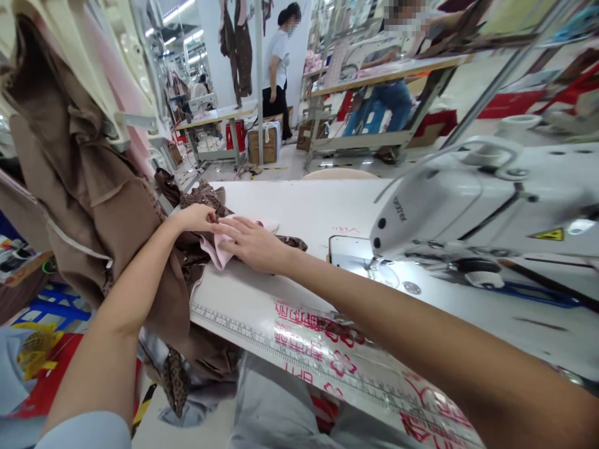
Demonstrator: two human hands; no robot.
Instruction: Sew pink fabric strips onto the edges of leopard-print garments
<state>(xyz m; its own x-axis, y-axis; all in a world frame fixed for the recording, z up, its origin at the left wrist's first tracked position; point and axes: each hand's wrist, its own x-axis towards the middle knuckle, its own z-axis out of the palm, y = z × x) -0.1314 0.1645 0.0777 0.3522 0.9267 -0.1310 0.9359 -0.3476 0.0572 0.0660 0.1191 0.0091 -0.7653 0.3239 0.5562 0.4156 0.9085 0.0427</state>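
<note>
My left hand (199, 219) is at the far left of the white sewing table, its fingers curled and closed at the edge of a pink piece of fabric (218, 251). Lying over that pink fabric is my right hand (255, 243), fingers stretched out nearly flat, their tips close to the left fingers. Around both hands lies brown leopard-print fabric (206, 198), partly hidden under the pink piece. A plain brown garment (135, 218) hangs from the left and drapes over the table's edge beside my left forearm.
A white sewing machine (468, 199) with a lit needle area stands to the right. A printed ruler strip (262, 337) runs along the table's front edge. Cream hanger clamps (119, 68) hold garments at upper left. Two people are by other tables behind.
</note>
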